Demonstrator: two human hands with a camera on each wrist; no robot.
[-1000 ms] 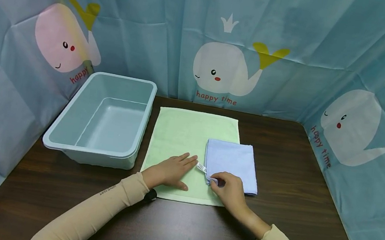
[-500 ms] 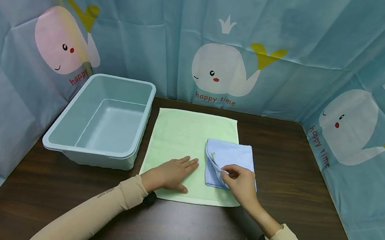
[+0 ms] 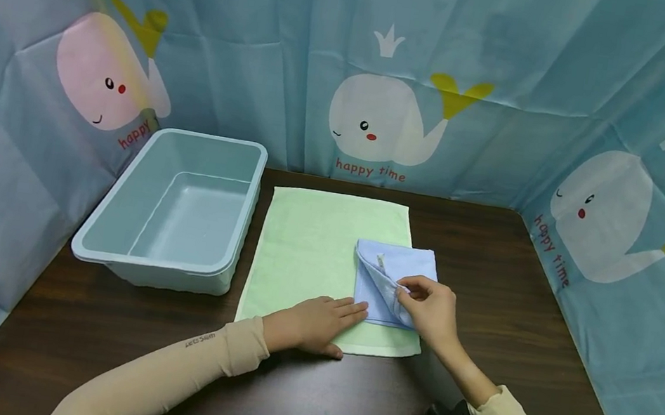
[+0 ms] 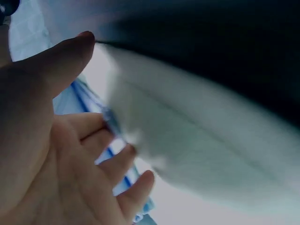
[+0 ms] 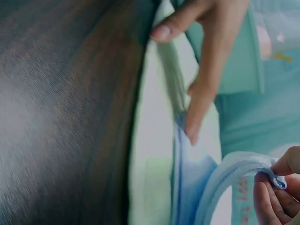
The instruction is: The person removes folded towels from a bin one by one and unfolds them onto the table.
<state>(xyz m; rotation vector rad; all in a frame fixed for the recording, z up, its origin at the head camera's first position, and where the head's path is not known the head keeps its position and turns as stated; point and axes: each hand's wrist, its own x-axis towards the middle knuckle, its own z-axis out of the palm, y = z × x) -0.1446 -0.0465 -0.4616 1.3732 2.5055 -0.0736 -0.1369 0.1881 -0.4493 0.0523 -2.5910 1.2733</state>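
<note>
A folded blue towel [image 3: 374, 301] lies on the right part of a flat, light green towel [image 3: 315, 240]. Between thumb and fingers my right hand [image 3: 431, 311] pinches the blue towel's near left corner, lifted and folded back toward the right; the pinch also shows in the right wrist view, where the raised edge [image 5: 234, 164] curves up to the fingers. A small white tag [image 3: 381, 261] shows on the blue towel. My left hand [image 3: 322, 324], fingers straight, lies on the green towel's near edge, its fingertips touching the blue towel's left edge.
A light blue plastic bin [image 3: 186, 266] stands at the left on the dark wooden table [image 3: 305, 402]. Behind and along both sides hangs a blue curtain [image 3: 248, 82] printed with whales.
My right hand has drawn the blue towel's corner rightward and back, opening a fold. My left hand has slid right and nearer, from the green towel to the blue towel's edge.
</note>
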